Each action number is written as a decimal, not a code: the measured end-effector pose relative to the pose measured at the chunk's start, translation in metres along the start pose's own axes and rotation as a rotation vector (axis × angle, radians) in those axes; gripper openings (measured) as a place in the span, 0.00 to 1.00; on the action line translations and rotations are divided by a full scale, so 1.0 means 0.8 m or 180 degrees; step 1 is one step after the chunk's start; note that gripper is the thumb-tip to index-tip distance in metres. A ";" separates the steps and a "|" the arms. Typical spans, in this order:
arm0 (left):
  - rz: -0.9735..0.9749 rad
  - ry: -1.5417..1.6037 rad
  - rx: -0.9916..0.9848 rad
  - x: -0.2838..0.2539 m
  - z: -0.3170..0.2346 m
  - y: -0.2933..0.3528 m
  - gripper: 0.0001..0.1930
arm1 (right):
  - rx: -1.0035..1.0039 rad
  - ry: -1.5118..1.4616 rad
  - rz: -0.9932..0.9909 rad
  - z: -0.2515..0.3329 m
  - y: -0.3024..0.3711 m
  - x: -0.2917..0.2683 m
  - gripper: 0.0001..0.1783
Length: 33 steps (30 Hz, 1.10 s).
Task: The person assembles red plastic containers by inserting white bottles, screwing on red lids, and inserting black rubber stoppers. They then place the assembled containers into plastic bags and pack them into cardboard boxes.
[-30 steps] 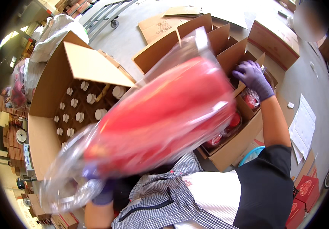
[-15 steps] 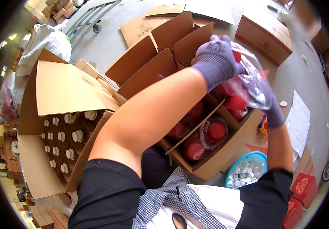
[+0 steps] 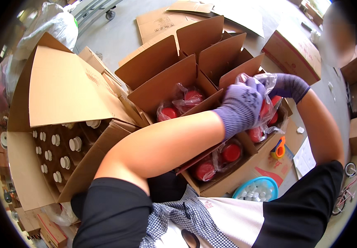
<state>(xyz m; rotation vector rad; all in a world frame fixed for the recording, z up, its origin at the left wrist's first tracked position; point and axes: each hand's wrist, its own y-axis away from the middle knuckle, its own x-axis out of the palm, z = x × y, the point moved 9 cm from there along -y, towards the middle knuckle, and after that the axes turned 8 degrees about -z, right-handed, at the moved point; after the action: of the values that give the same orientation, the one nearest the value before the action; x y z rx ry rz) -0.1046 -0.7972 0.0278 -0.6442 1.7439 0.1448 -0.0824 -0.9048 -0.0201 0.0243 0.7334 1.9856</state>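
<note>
Clear plastic bag (image 3: 270, 80) with red showing under it is at the right end of the open divided carton (image 3: 232, 180), above its cells, both hands on it. Left hand (image 3: 243, 103), purple knit glove, has its fingers curled in and clenched on the film. Right hand (image 3: 289, 86), same glove, comes in from the far right side against the bag; film and the other hand hide its fingertips, so I can't tell how tight they close. Near cell of the carton: two red round-topped items (image 3: 231, 153) in clear wrap. Cell further back on the left: two more, also wrapped. Brown dividers and flaps stand up behind. Just right of the carton's near side I see an orange-and-blue tool (image 3: 279, 149), and nearer the person a teal basin (image 3: 276, 191) of white caps (image 3: 253, 191). Left of the person: second open carton (image 3: 29, 173), rows of white-topped bottles (image 3: 56, 139) inside, big flap raised. Beyond on the floor: flattened cardboard (image 3: 155, 25), closed carton (image 3: 296, 54). Pink bicycle (image 3: 349, 188) far right.
</note>
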 end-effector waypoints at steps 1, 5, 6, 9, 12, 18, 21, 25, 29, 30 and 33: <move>0.0135 -0.0086 -0.0001 0.019 -0.008 -0.019 0.36 | 0.0198 -0.0579 -0.0233 -0.023 0.007 -0.017 0.24; 0.0202 0.0262 -0.0412 0.071 -0.002 -0.080 0.37 | 0.0633 -0.0473 -0.1002 -0.030 0.027 -0.056 0.17; 0.0052 0.0548 -0.0464 0.074 0.003 -0.083 0.38 | 0.0745 -0.0794 -0.1136 -0.044 0.034 -0.059 0.15; -0.0369 0.1547 -0.0562 0.058 0.016 -0.077 0.37 | 0.0740 -0.0545 -0.1051 -0.037 0.030 -0.046 0.14; -0.0152 0.1836 -0.1012 0.082 0.059 -0.053 0.31 | 0.1622 0.0590 -0.1378 -0.054 0.020 -0.042 0.25; 0.0107 0.2382 -0.1039 0.102 0.109 0.005 0.23 | 0.1402 0.2622 -0.1506 -0.115 -0.043 -0.008 0.33; -0.0061 0.2765 -0.0924 0.024 0.123 0.072 0.27 | 0.2349 0.1971 -0.0523 -0.153 -0.065 -0.005 0.33; -0.0399 0.2549 -0.0420 -0.106 0.142 0.206 0.27 | 0.2689 0.0940 -0.0234 -0.134 -0.107 0.030 0.31; -0.0316 0.1923 -0.1115 -0.159 0.192 0.337 0.26 | 0.2637 0.0941 -0.0496 -0.153 -0.122 0.040 0.40; -0.0536 0.1716 -0.1473 -0.165 0.203 0.379 0.25 | 0.2698 0.1211 -0.0620 -0.158 -0.129 0.030 0.44; -0.1092 0.1594 -0.2681 -0.152 0.216 0.498 0.24 | 0.2930 0.1990 -0.1014 -0.193 -0.131 0.002 0.57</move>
<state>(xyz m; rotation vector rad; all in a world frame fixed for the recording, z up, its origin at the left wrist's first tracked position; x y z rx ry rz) -0.1349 -0.3481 -0.0026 -1.6966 1.9858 0.5273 -0.0478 -0.9432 -0.1996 -0.1623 1.8745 1.1977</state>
